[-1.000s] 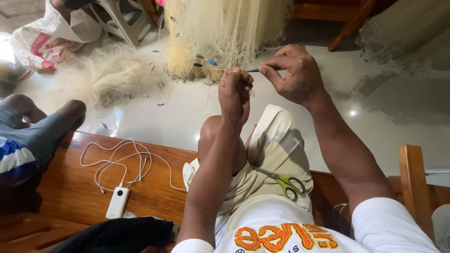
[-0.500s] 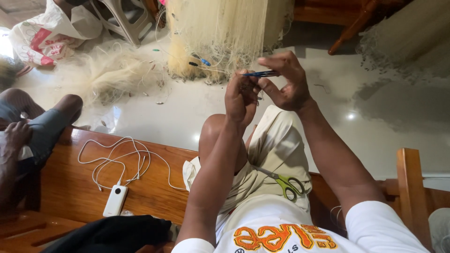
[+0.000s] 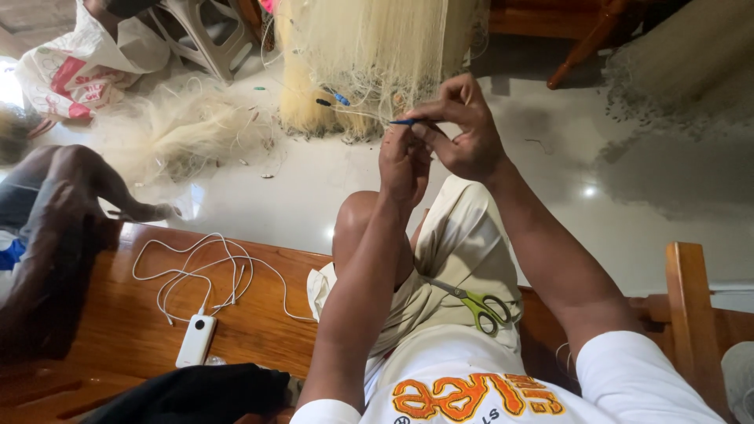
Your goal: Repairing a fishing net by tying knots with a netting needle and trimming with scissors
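My left hand (image 3: 403, 162) and my right hand (image 3: 463, 129) are raised together in front of me, fingertips close. The right hand pinches a thin blue needle-like tool (image 3: 403, 122) that points left. The left hand's fingers are closed on fine pale net thread just beside the tool's tip. A pale yellow fishing net (image 3: 369, 55) hangs bunched beyond the hands, with thin strands running from it to my fingers. Green-handled scissors (image 3: 481, 305) lie on my lap, on the beige shorts.
I sit on a wooden bench (image 3: 259, 314). A white power bank (image 3: 195, 339) with a coiled white cable (image 3: 200, 275) lies on it, a dark cloth (image 3: 196, 396) nearer me. Another person's arm (image 3: 63, 228) is at left. A loose net heap (image 3: 169, 133), a printed bag (image 3: 75, 74) and a plastic stool (image 3: 196, 31) are on the floor.
Both hands have drifted slightly lower and closer together. The blue tool now points left between the fingertips. The person at left has shifted, with an arm now stretched toward the floor.
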